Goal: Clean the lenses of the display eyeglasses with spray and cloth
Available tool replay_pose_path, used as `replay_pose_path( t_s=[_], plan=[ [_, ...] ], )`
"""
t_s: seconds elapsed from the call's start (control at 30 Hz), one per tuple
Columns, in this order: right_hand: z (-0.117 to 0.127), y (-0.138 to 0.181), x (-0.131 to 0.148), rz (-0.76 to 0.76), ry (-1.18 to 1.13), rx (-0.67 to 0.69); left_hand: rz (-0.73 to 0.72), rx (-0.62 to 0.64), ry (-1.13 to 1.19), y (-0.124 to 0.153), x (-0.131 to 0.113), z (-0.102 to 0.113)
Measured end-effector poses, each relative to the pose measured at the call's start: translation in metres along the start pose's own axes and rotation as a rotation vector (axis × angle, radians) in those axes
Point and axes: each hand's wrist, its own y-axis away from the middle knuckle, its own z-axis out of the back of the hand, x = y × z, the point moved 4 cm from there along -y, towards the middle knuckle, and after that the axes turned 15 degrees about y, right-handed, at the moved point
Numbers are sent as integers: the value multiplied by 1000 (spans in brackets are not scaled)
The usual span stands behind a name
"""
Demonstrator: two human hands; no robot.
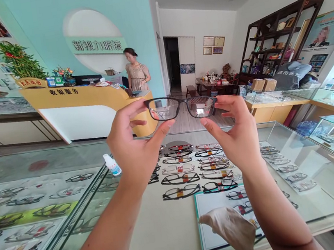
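Note:
I hold a pair of dark-framed glasses [181, 107] up in front of me, above the glass counter. My left hand [134, 146] pinches the left lens rim between thumb and forefinger. My right hand [236, 131] grips the right rim the same way. Both lenses face me and the room shows through them. Below my right forearm a crumpled beige cloth [231, 229] lies on the glass counter [156, 226]. A small white dropper bottle with a blue label [112, 165] stands on the counter by my left wrist.
Under the counter glass lie several rows of display glasses [188, 167]. Another display case [322, 103] runs along the right. A person stands behind the yellow reception desk [88, 96] at the back. A dark wooden shelf [279, 39] stands far right.

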Motion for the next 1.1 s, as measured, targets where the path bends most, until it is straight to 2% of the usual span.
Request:
replay_pose_path(
  t_s=[0.23, 0.57, 1.1],
  plan=[
    [-1, -1, -6, -11, -40, 5, -54, 36, 17, 0, 4, -2],
    [-1, -1, -7, -34, 20, 58, -273, 23, -6, 3, 1, -9],
    [-3, 2, -3, -30, 130, 22, -233, 24, -56, 6, -4, -11]
  ],
)
